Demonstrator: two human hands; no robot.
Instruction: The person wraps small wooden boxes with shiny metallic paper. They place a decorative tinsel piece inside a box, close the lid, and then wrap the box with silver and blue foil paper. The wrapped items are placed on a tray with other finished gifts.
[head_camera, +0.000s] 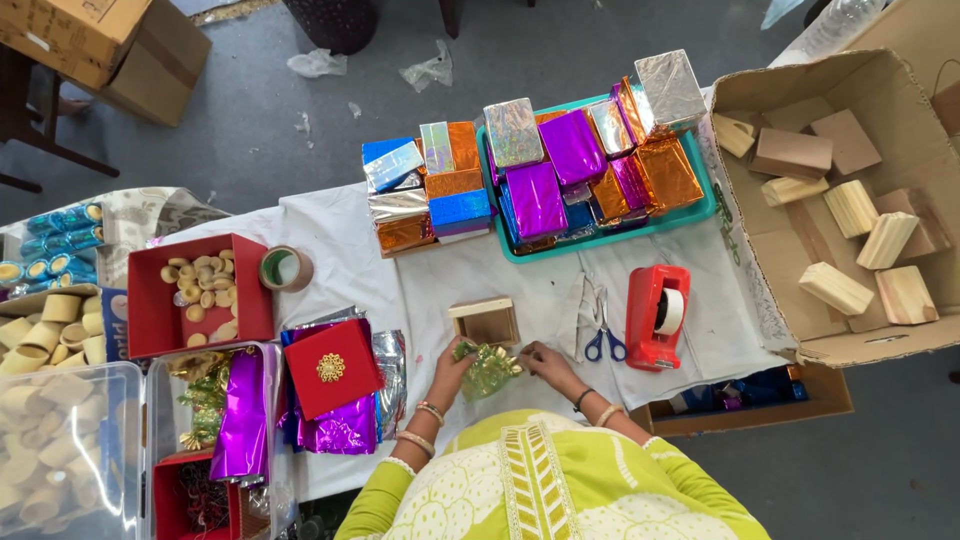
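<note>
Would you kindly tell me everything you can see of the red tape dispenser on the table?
The tape dispenser is a red, glossy, plastic-looking block with rounded corners, seen from above. A roll of pale tape sits in its open middle. It stands on the white tablecloth, to the right of the blue-handled scissors and just below the teal tray of foil-wrapped boxes. Neither hand touches it; the right hand is the nearer one.

wooden box (484, 322) behind pouch (487, 370) | scissors (604, 338) right of box | tape dispenser (657, 316) right of scissors

glossy green foil wrap (487, 370), wooden box (485, 322)
</note>
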